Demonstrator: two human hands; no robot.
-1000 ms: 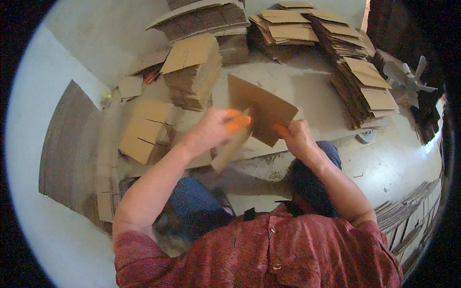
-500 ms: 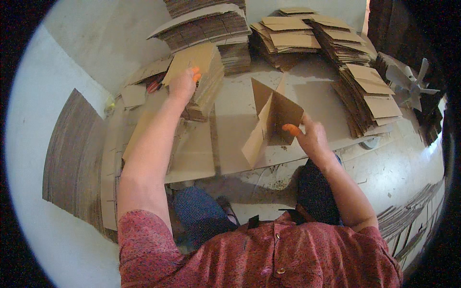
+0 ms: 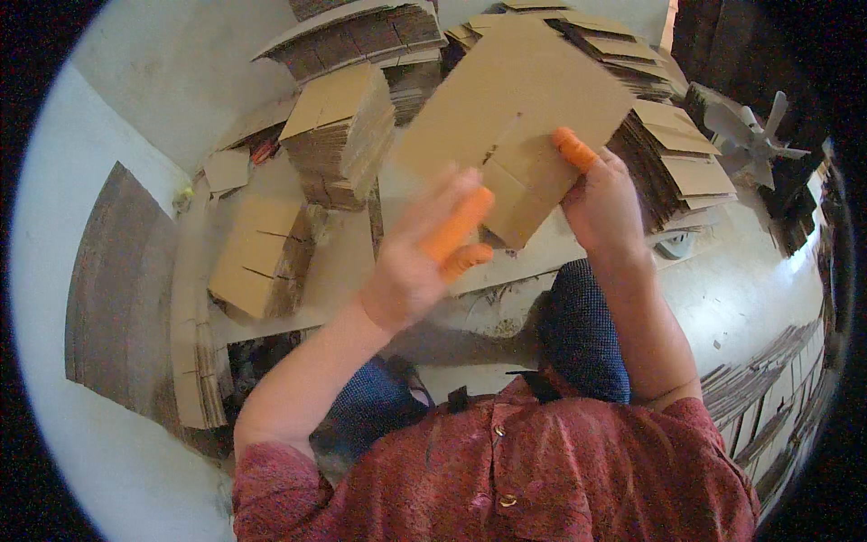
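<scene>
My right hand (image 3: 607,199) grips a brown cardboard divider (image 3: 533,95) by its right edge, the orange-covered thumb pressed on its face. The divider is tilted up in front of me, and slit lines run across its middle. My left hand (image 3: 424,248), slightly blurred, is at the divider's lower left edge. Its fingers are stretched out and two of the digits wear orange covers. Whether it touches the cardboard I cannot tell. A tall stack of cardboard sheets (image 3: 334,104) stands beyond my left hand, and a lower slotted stack (image 3: 257,248) lies nearer on the left.
Overlapping piles of cardboard dividers (image 3: 682,158) line the right side of the table. A curved stack (image 3: 361,41) stands at the back. A fan (image 3: 754,135) is at the far right. More cardboard (image 3: 117,289) leans on the left wall. Bundles (image 3: 759,379) lie at the lower right.
My left hand has left the tall stack and come to the middle. The crossed divider in my right hand now looks flat and is raised, turned broadside to me.
</scene>
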